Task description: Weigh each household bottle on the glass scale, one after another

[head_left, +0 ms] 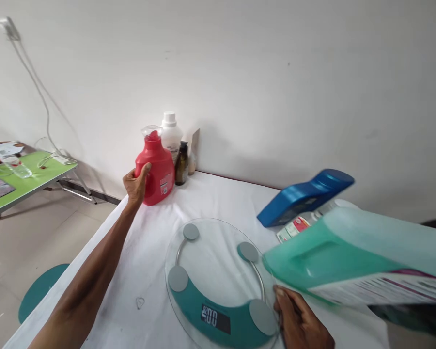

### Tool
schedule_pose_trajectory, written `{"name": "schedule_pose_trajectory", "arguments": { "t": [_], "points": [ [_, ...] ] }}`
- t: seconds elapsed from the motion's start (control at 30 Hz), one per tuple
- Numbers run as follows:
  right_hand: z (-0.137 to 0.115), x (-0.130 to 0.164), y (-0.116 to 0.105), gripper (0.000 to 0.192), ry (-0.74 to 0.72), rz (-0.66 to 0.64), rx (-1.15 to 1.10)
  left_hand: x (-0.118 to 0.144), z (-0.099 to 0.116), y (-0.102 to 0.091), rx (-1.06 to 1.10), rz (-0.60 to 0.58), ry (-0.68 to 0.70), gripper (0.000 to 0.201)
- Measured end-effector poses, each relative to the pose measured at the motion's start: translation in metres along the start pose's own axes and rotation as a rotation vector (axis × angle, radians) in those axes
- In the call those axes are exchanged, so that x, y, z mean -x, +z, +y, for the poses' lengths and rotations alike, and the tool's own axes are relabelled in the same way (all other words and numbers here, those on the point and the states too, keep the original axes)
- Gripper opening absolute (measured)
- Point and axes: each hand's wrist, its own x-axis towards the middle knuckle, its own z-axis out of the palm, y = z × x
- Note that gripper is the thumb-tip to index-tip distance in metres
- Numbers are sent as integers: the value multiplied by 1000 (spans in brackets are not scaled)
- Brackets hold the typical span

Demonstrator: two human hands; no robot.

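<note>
My left hand is closed around the handle of a red detergent bottle with a clear cap, at the back left of the table. Before me lies a round glass bathroom scale, its small display lit with zeros. At the scale's right edge, my right hand pinches the glass between thumb and fingers. Just beyond that hand, a large bottle of green liquid lies tilted on its side, running out of view at the right; what supports it I cannot tell.
Behind the red bottle stand a white bottle, a brown pump bottle and a beige tube. A blue bottle leans over a small box at the back right. Left are a green table and a teal stool.
</note>
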Motion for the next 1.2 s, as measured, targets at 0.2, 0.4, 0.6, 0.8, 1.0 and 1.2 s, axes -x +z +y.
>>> {"name": "schedule_pose_trajectory", "arguments": {
  "t": [0.2, 0.4, 0.6, 0.8, 1.0, 1.2],
  "points": [
    [-19, 14, 8, 59, -104, 56, -54, -4, 2, -14, -249, -38, 53, 51],
    [-27, 18, 7, 51, -189, 33, -142, 56, 55, -1, -287, 60, 566, 57],
    [-25, 16, 9, 53, -243, 38, -153, 163, 102, 74, -63, -643, 524, 48],
    [-25, 15, 14, 54, -269, 54, -199, 232, 118, 141, 112, -1102, 106, 61],
    [-25, 13, 17, 55, -263, 93, -206, 263, 120, 172, 307, -1276, -169, 53],
    [-24, 12, 16, 58, -253, 78, -206, 289, 125, 183, 425, -1030, -352, 53]
  ]
}}
